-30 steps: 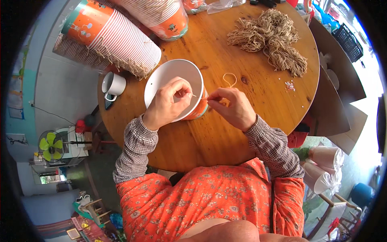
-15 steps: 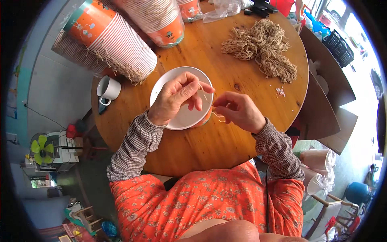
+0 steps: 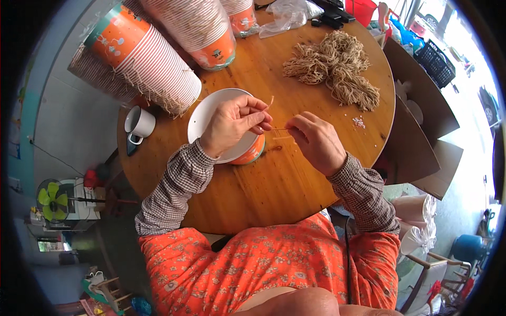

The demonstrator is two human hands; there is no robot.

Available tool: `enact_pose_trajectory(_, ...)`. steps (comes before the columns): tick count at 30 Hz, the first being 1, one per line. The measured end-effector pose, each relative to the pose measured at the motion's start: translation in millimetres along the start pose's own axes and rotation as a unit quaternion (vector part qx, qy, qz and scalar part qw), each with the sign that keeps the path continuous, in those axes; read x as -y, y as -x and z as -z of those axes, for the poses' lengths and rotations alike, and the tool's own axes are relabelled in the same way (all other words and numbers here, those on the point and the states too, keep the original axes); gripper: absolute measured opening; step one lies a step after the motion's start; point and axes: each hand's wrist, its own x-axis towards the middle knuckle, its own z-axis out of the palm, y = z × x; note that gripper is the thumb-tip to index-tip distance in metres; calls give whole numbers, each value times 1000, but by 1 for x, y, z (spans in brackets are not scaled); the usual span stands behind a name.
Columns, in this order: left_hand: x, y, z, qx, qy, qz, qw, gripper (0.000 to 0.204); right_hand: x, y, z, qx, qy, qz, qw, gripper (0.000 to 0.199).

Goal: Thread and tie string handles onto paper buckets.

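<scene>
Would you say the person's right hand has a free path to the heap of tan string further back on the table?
Probably yes. The right hand pinches a thin strand with the left hand, and only bare wooden table lies between it and the heap of tan string.

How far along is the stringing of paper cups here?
Done: stacks of orange-and-white paper cups with strings hanging lie behind. In hand: left hand and right hand pinch a thin tan string over a white paper cup on the round wooden table. Left: a pile of tan strings.
</scene>
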Motion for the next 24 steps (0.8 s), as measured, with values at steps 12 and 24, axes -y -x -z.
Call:
enact_pose_trajectory(12,7,-7,-1,51,-86,6,995,16,-2,-29,-4,-120,-116,74,983,11)
enact_pose_trajectory(24,13,-6,4,77,-54,52,994,14,-27,-29,-20,-172,-293,-63,939,13)
